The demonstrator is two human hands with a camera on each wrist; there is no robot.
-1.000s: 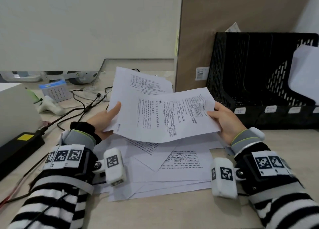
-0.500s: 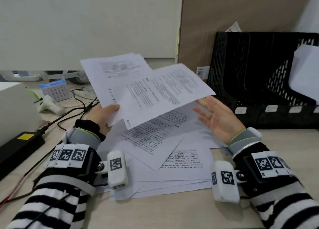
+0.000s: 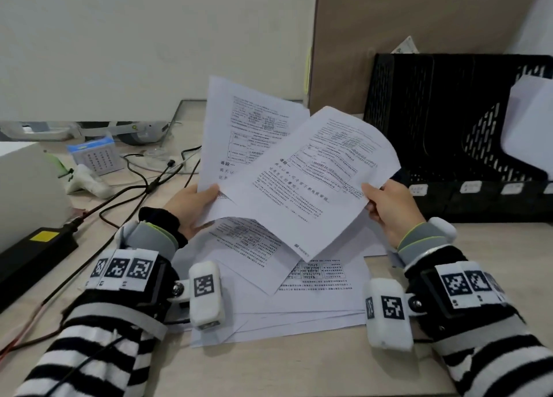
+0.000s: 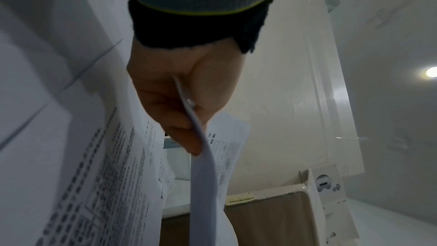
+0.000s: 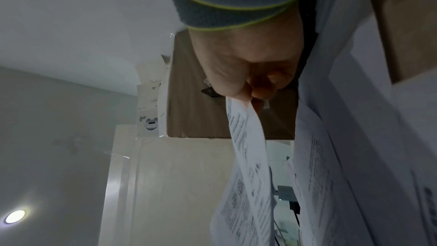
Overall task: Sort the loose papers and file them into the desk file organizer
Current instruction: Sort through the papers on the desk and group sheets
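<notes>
Two printed sheets are held up above the desk. My left hand (image 3: 196, 206) pinches the rear sheet (image 3: 239, 127) at its lower left, thumb on top; in the left wrist view the left hand (image 4: 189, 115) clamps the paper edge (image 4: 203, 156). My right hand (image 3: 386, 205) pinches the front sheet (image 3: 311, 175) at its right edge, and the right wrist view shows the right hand (image 5: 250, 89) holding that sheet (image 5: 248, 156). A loose pile of papers (image 3: 299, 301) lies on the desk beneath. The black mesh file organizer (image 3: 434, 121) stands at the right.
One white sheet (image 3: 529, 124) leans in the organizer's far right slot. Cables (image 3: 143, 187), a black power brick (image 3: 33, 256), a small blue calendar (image 3: 95, 157) and a white box (image 3: 27, 187) crowd the left. A brown board (image 3: 389, 31) stands behind the organizer.
My right hand, which had let go and opened half a second ago, has taken hold of the front sheet's right edge again. The sheets have swung back upright and toward the centre.
</notes>
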